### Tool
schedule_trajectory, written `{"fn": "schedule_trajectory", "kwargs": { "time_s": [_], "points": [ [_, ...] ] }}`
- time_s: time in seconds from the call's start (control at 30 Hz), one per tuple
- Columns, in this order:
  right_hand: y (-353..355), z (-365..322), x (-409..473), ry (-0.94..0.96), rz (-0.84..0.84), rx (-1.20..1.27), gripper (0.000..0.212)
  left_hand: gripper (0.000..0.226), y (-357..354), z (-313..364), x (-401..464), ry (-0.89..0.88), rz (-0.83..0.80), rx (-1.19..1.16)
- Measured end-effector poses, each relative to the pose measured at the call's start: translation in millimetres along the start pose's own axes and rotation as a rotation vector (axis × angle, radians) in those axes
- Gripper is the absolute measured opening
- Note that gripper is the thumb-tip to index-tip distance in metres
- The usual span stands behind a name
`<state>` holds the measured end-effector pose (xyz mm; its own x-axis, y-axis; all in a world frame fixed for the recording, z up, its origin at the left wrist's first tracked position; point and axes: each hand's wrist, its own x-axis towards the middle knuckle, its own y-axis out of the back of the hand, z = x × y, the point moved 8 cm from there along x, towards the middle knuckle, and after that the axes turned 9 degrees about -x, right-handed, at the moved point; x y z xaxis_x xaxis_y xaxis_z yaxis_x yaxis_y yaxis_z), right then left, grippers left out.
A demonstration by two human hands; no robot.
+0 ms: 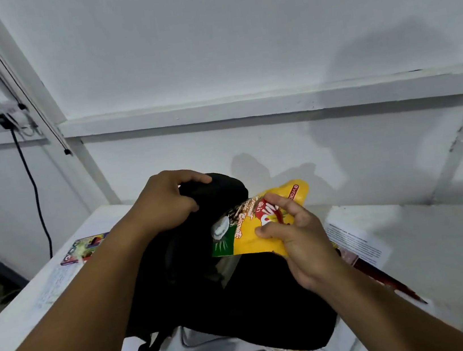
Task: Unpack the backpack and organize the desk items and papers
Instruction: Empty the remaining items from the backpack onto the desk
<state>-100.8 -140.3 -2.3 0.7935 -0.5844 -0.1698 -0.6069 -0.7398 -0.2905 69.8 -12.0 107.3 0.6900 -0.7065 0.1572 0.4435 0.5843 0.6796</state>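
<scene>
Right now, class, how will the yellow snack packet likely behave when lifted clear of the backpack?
The yellow snack packet is probably light: the right hand pinches it alone. It looks floppy, since its film bends. The glossy surface may be slippery.

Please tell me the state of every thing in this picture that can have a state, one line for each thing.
Backpack: lying on the desk, opening held apart.
Yellow biscuit packet: partly out of the backpack, pinched.
Left hand: grips the backpack's top edge.
Right hand: pinches the yellow biscuit packet.
Printed sheet: flat on the desk, right of the backpack.
Black cable: plugged into the wall socket, hanging down.
</scene>
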Motion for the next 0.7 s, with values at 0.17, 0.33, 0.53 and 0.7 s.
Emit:
{"fn": "schedule_trajectory", "kwargs": {
  "time_s": [0.17,0.33,0.53,0.7],
  "points": [
    [-15.6,63.0,21.7,-0.090,-0.113,-0.498,0.052,0.056,-2.0,3.9,2.1,-0.019,-0.011,-0.011],
    [-31.5,74.4,53.1,-0.057,-0.392,-1.168,0.081,0.053,-4.8,3.5,5.1,-0.007,-0.051,0.053],
    [-32.1,52.3,62.2,0.053,-0.490,-1.760,0.077,0.045,-3.6,-10.1,-2.0,-0.004,-0.102,0.127],
    [-50.7,29.9,48.9,0.751,-0.294,-1.750,0.045,0.037,8.7,-10.9,-5.1,-0.001,-0.016,0.092]
  ]
}}
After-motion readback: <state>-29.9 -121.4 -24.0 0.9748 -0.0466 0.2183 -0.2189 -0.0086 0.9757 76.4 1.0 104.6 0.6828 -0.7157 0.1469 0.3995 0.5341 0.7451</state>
